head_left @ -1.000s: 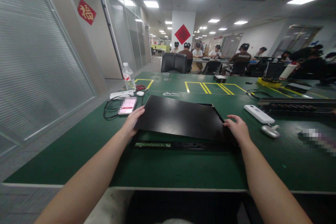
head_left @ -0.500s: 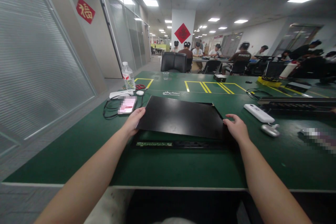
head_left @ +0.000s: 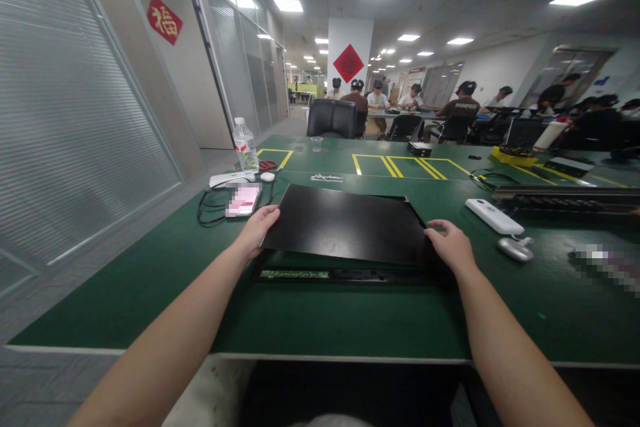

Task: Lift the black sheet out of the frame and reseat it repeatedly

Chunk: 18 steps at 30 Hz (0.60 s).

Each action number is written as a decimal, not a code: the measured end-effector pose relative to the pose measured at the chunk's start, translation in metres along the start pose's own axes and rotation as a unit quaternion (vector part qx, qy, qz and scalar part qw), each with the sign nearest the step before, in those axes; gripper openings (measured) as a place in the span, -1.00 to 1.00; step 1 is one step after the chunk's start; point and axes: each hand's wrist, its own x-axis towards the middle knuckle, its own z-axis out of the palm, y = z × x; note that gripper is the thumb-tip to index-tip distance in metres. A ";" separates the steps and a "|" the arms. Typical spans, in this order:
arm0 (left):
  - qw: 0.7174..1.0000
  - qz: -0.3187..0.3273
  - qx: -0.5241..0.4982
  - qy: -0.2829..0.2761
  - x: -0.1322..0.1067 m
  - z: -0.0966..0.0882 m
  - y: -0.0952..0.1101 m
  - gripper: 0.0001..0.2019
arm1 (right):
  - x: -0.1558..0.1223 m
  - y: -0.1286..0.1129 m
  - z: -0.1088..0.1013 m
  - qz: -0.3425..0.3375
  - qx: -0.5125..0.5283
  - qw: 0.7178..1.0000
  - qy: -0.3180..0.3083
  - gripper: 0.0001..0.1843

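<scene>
A flat black panel (head_left: 345, 223) lies slightly raised over a black chassis (head_left: 345, 275) whose front edge shows a green circuit strip. My left hand (head_left: 257, 230) grips the panel's near left corner, fingers curled on its edge. My right hand (head_left: 451, 245) holds the panel's near right corner the same way. Both rest on a green table (head_left: 325, 320) right in front of me.
A phone (head_left: 243, 200) with black cables, a white device (head_left: 231, 179) and a water bottle (head_left: 245, 145) lie at the left. A white remote-like unit (head_left: 494, 216) and a silver mouse (head_left: 515, 249) sit right. Another black chassis (head_left: 565, 199) lies far right. Several people sit at tables behind.
The panel's near edge has come down a little closer to the chassis, with both hands still on its corners.
</scene>
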 end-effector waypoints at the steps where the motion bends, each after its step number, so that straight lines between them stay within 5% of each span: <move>1: 1.000 0.000 0.002 0.000 0.000 0.000 0.000 -0.77 | 0.000 0.000 0.000 0.000 -0.003 1.000 -0.001 -0.60; 18: 1.000 0.014 0.026 -0.009 -0.001 -0.001 -0.001 -0.76 | 0.007 0.009 0.003 -0.014 -0.014 1.000 0.020 -0.67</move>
